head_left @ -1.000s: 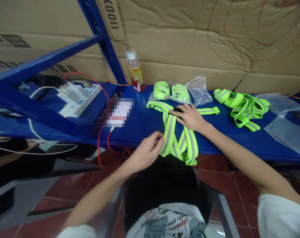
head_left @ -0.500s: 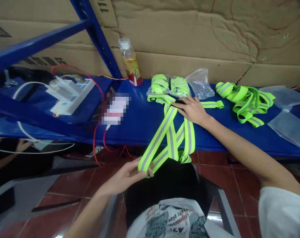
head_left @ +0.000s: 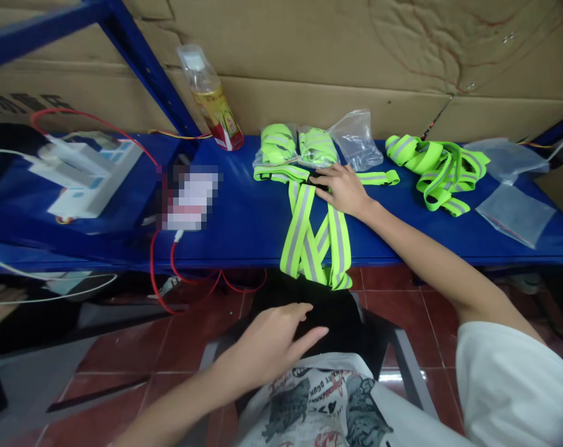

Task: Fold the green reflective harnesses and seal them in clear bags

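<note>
A neon-yellow reflective strap harness (head_left: 298, 228) with grey stripes lies on the blue table (head_left: 244, 236), its straps crossing and hanging over the front edge. My right hand (head_left: 341, 189) holds it down at a dark piece where the straps meet, thumb and fingers closed about that spot. One short strap end sticks out to the right behind this hand. Over my lap, below the hanging straps, my left hand (head_left: 279, 341) is empty, with thumb and fingers apart. Just behind the harness are two clear bags of rolled yellow straps (head_left: 278, 144).
An empty clear bag (head_left: 357, 141) and a drink bottle (head_left: 216, 112) stand against the cardboard. More loose yellow straps (head_left: 442, 167) and flat plastic bags (head_left: 516, 214) lie at right. A power strip (head_left: 95, 180), cables and a blurred-out item (head_left: 188, 198) are at left.
My left hand has let go of the strap loop and moved down and slightly right. The straps now hang straighter over the edge. My right hand stays on the harness; the view has shifted.
</note>
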`<state>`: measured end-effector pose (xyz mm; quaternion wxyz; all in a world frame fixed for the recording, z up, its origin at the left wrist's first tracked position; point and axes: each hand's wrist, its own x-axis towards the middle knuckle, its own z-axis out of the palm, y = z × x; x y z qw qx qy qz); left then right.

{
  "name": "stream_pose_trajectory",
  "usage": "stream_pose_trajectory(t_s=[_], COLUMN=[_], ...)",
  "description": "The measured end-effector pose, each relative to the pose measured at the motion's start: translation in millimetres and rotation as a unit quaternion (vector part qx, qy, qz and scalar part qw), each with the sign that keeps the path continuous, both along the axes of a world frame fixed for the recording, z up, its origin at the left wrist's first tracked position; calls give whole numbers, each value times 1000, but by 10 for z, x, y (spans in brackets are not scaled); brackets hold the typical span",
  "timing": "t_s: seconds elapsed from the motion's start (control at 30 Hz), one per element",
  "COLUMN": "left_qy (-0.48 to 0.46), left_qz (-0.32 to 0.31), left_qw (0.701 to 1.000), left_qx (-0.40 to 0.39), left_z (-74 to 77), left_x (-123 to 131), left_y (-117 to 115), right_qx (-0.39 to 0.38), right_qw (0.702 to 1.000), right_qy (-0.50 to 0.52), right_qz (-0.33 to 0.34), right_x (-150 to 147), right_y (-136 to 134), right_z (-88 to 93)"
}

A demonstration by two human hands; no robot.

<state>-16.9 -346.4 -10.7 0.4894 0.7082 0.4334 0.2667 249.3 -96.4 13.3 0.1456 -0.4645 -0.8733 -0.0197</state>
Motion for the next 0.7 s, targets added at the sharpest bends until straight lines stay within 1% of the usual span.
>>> stream_pose_trajectory(t_s=[0.07,0.13,0.17,0.2,0.23,0.27,0.3,0.4,0.47,0.5,0.57,0.63,0.7], left_qy=[-39,-124,-188,-259,-314,-340,-345,-313,-317,-331,-368,-395,-414], left_qz=[24,58,87,123,145,137,131,117,130,144,177,167,188], left_qw=[990,961,940,913,891,884,885,901,892,880,848,825,803], left_qx=[-134,-239,-272,-290,-293,-290,-285,-277,-296,-310,-339,-369,-386], left_z=[-334,-614,-716,-792,-846,-886,-917,-988,-1000,-983,-897,-763,-628], left_x=[265,517,633,740,835,914,975,1050,1024,994,909,798,674], left_y=[109,255,316,358,376,370,343,205,127,100,65,32,-16], right_qx=[-6,-11,-11,-11,-9,-8,-8,-11,-10,-9,-8,-10,-10], right_qw=[1000,1000,1000,1000,1000,1000,1000,1000,1000,1000,1000,1000,1000], right_qy=[-2,-4,-4,-4,-3,-3,-2,2,9,14,21,24,24], right_qz=[-7,-11,-12,-12,-13,-14,-16,-14,-7,-4,-5,-10,-14], right_x=[-9,-21,-26,-29,-31,-30,-28,-14,-4,0,6,7,6], right_y=[-19,-39,-46,-52,-54,-54,-52,-35,-17,-7,10,21,25], right_z=[11,23,28,31,33,33,30,13,-3,-11,-22,-28,-31])
